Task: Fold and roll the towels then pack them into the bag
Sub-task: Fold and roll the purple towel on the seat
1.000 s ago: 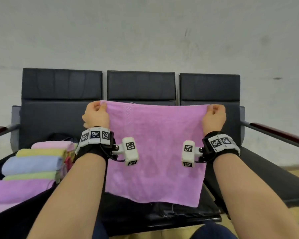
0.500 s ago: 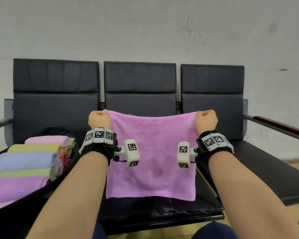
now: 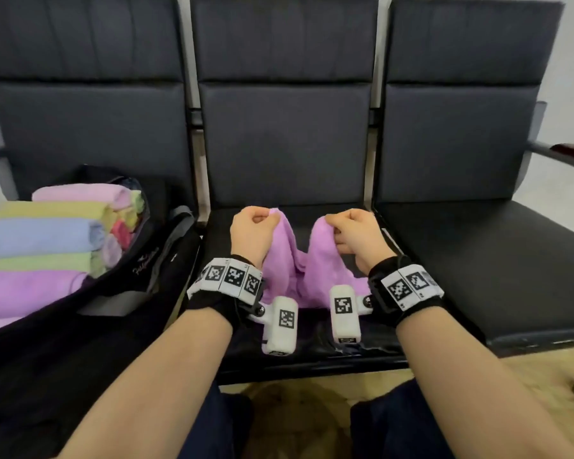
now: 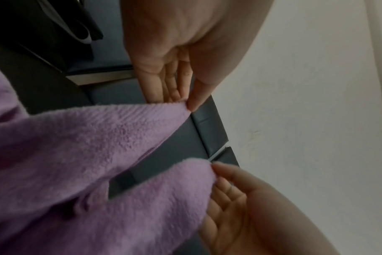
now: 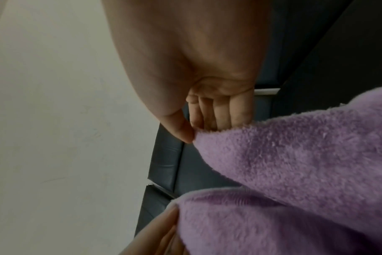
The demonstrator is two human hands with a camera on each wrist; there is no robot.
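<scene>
Purple terry cloth hangs between the two hands: the towel (image 3: 292, 260) is pinched at one top corner by the left hand (image 3: 252, 231) and at the other by the right hand (image 3: 352, 233), so its middle sags down between them onto the black seat (image 3: 312, 346) just below the wrists. Both hands are curled into loose fists, thumb pressed against the side of the forefinger with the towel's edge caught in that pinch; the left wrist view shows the thumb tip (image 4: 193, 101) meeting the cloth at its corner, and the right wrist view shows the same for the right thumb (image 5: 183, 132). The two held corners stand near each other but apart, with dark seat visible in the gap.

To the left of the left hand, the open black bag (image 3: 140, 276) lies on the neighbouring seat, holding rolled towels (image 3: 40, 240) in pink, yellow, blue, green and purple, laid side by side.
</scene>
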